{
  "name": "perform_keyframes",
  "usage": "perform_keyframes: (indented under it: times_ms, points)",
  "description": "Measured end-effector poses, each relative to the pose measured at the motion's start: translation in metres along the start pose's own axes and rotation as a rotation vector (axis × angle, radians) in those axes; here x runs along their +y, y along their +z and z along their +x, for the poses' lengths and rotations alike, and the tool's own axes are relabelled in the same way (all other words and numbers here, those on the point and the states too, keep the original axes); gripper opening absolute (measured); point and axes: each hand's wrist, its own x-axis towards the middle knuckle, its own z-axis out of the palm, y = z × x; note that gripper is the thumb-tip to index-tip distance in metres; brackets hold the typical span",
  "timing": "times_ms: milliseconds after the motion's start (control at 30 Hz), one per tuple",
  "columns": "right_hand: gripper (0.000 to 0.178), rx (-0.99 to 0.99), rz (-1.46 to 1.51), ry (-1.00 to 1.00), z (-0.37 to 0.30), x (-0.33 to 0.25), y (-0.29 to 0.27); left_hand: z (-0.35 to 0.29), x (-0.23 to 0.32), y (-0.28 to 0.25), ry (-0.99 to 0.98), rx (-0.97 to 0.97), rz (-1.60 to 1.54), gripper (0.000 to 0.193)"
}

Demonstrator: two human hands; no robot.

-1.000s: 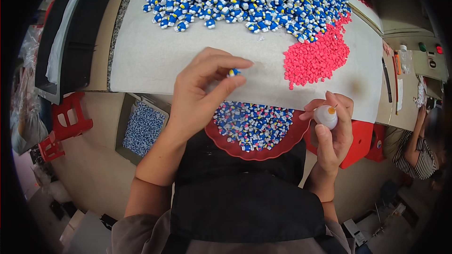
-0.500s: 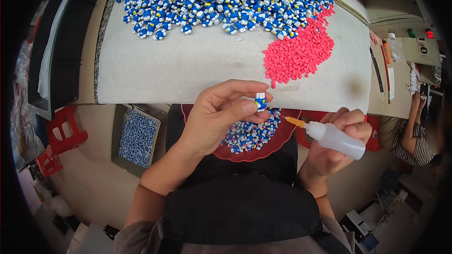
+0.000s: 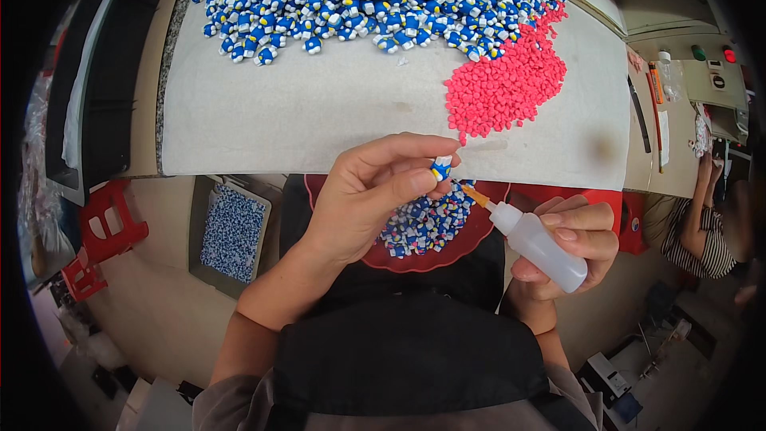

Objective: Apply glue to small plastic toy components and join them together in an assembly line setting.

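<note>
Between the thumb and fingers of my left hand (image 3: 383, 183) is a small blue, white and yellow figurine piece (image 3: 441, 168), held above a red bowl (image 3: 399, 266). My right hand (image 3: 582, 243) is wrapped round a translucent white squeeze bottle (image 3: 542, 251). The bottle's orange nozzle tip (image 3: 476, 195) points up and left, a short way below and right of the figurine piece. Many similar pieces with pink bits (image 3: 427, 227) lie in the bowl, partly hidden by my left hand.
Blue and white pieces (image 3: 351, 0) are heaped on the white-covered table (image 3: 303, 112), beside a pile of small pink pieces (image 3: 503, 92). A bin of blue and white pieces (image 3: 233, 231) stands lower left. Red stools (image 3: 112, 223) are at left; another person (image 3: 698, 231) sits at right.
My right hand has brought the bottle leftward, so its nozzle is closer to the figurine piece. The figurine piece has tilted slightly in my left hand.
</note>
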Motion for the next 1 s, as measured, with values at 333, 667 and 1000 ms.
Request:
perform_keyframes:
  times_ms: [333, 667, 1000]
  points:
    - [0.042, 0.011, -0.002, 0.020, -0.001, -0.002, 0.002, 0.000, -0.001, -0.001, -0.015, -0.010, 0.014, 0.027]
    - [0.045, -0.036, -0.045, -0.030, 0.003, 0.003, -0.012, 0.001, -0.002, -0.004, -0.002, 0.032, -0.045, 0.027]
    - [0.031, -0.220, -0.214, 0.263, 0.016, 0.065, -0.047, 0.000, 0.003, -0.011, 0.075, 0.063, -0.051, 0.029]
